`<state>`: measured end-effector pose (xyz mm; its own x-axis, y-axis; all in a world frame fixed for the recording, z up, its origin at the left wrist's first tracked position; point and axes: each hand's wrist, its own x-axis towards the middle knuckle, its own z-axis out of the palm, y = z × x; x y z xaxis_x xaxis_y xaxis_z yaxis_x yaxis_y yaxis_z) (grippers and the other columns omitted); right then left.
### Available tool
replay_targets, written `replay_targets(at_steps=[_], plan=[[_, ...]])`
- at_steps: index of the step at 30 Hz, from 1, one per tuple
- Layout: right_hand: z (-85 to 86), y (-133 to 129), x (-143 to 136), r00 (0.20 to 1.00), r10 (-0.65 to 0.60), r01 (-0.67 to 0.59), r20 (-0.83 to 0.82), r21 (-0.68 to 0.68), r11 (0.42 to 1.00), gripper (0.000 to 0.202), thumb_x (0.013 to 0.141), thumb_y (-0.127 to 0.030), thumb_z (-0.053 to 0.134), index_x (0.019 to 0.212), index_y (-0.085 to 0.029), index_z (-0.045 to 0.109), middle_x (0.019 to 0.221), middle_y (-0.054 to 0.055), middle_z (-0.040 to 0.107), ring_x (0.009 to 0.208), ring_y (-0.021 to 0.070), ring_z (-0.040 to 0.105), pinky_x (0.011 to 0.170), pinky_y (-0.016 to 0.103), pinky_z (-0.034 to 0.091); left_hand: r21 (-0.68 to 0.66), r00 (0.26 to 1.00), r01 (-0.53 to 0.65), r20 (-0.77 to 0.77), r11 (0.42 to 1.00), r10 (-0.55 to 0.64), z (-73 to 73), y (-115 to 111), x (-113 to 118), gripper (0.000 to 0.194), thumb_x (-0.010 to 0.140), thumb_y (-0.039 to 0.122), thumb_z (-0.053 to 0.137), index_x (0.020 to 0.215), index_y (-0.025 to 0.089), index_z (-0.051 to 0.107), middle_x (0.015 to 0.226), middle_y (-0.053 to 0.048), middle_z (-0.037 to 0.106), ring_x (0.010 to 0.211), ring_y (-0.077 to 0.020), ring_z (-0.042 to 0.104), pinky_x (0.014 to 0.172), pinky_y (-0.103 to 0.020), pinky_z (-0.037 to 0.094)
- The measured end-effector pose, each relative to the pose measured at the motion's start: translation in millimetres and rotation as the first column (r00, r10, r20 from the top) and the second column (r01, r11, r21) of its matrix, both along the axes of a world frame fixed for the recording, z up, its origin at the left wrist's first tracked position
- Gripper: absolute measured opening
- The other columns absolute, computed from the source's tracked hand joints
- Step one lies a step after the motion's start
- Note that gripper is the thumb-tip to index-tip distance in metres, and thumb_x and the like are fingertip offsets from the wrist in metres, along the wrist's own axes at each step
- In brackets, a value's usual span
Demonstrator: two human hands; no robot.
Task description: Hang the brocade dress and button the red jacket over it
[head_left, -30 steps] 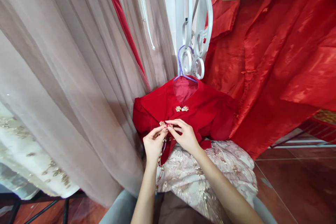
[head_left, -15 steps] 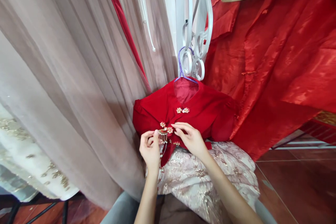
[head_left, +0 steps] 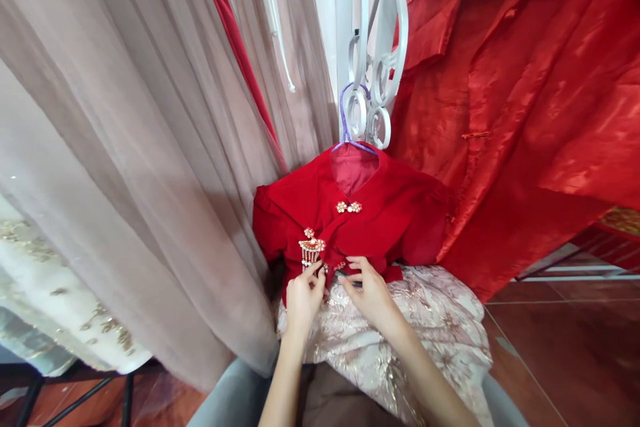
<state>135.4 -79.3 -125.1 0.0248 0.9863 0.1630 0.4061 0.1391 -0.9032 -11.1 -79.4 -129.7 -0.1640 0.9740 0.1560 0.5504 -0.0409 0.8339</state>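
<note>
A red velvet jacket hangs on a purple hanger and rests over a pale floral brocade cloth. Two joined flower clasps sit below its neckline. Lower left, a beaded ornament with tassels hangs on the jacket. My left hand is just below it, thumb and finger pinched at the jacket's lower front edge; what they hold is too small to tell. My right hand is beside a lower clasp, fingers apart, with nothing seen held.
Grey-pink sheer curtains fill the left side. Behind the jacket stands a white scrolled metal frame. Large red satin garments hang at the right, above a reddish tiled floor. White embroidered fabric is at the lower left.
Both hands have moved down from the tasselled ornament to the jacket's lower front. My left hand has let go of the ornament, which now hangs freely in view.
</note>
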Motion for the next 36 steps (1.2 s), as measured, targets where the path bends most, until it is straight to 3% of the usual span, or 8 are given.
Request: replay_targets(at_steps=[3,9,13,18,24,29,36], plan=[[-3.3,4,-4,0.997,0.051,-0.044,-0.061,0.111,0.993,0.022,0.079,-0.026,0.058,0.1,-0.021,0.058,0.101,0.01,0.063,0.092,0.0226,0.065,0.071,0.036,0.06,0.12,0.983,-0.108,-0.132,0.987,0.124,-5.7,-1,4,0.035,0.082,0.036,0.054,0.109,0.017,0.067,0.064,-0.003,0.069,0.055,-0.0171,0.063,0.056,-0.025,0.045],[-20.2,21,-15,0.976,0.043,-0.012,-0.215,0.145,0.989,0.015,0.078,-0.03,0.06,0.088,-0.021,0.056,0.089,0.006,0.062,0.084,0.019,0.063,0.066,0.033,0.06,0.187,0.972,-0.215,-0.051,0.959,0.228,-22.3,-5,23,0.04,0.085,0.036,0.052,0.12,0.017,0.06,0.066,-0.001,0.068,0.054,-0.0162,0.062,0.056,-0.025,0.042],[-26.6,25,-12,0.969,0.05,-0.022,-0.24,0.116,0.993,0.018,0.077,-0.035,0.06,0.086,-0.02,0.056,0.085,0.005,0.062,0.079,0.0178,0.062,0.062,0.03,0.059,0.198,0.97,-0.203,-0.095,0.959,0.225,-30.8,-4,27,0.038,0.085,0.036,0.053,0.117,0.016,0.06,0.062,0.0,0.063,0.056,-0.0175,0.06,0.056,-0.026,0.041],[-24.0,24,7,0.982,0.076,-0.069,-0.172,0.046,0.997,0.021,0.073,-0.038,0.065,0.081,-0.02,0.056,0.072,0.002,0.06,0.066,0.0155,0.061,0.056,0.028,0.057,0.314,0.981,-0.168,-0.04,0.934,0.19,-31.8,-1,25,0.021,0.081,0.035,0.06,0.094,0.019,0.061,0.087,-0.006,0.062,0.08,-0.0207,0.062,0.068,-0.031,0.049],[-20.6,24,20,0.94,0.165,-0.198,-0.298,-0.084,0.977,0.031,0.068,-0.044,0.072,0.08,-0.02,0.055,0.068,-0.001,0.058,0.063,0.0157,0.062,0.05,0.028,0.057,0.284,0.996,-0.087,0.038,0.955,0.079,-32.7,1,28,0.012,0.085,0.03,0.054,0.089,0.019,0.058,0.085,-0.004,0.061,0.073,-0.0163,0.061,0.064,-0.028,0.052],[-12.6,21,28,0.937,0.238,-0.255,-0.256,-0.033,0.966,0.022,0.073,-0.035,0.068,0.084,-0.019,0.058,0.075,0.0,0.061,0.071,0.014,0.061,0.061,0.026,0.056,0.313,0.995,-0.086,0.073,0.946,0.066,-33.5,1,24,0.011,0.084,0.028,0.055,0.087,0.018,0.059,0.084,-0.004,0.062,0.075,-0.0151,0.062,0.066,-0.027,0.054],[-2.1,13,35,0.912,0.403,-0.399,-0.08,0.065,0.915,0.006,0.082,-0.026,0.061,0.083,-0.02,0.06,0.082,0.0,0.058,0.075,0.0118,0.059,0.055,0.017,0.045,0.334,0.986,-0.119,0.153,0.935,0.07,-40.6,1,21,0.011,0.076,0.022,0.062,0.086,0.018,0.059,0.083,-0.002,0.065,0.073,-0.0136,0.065,0.073,-0.029,0.057]])
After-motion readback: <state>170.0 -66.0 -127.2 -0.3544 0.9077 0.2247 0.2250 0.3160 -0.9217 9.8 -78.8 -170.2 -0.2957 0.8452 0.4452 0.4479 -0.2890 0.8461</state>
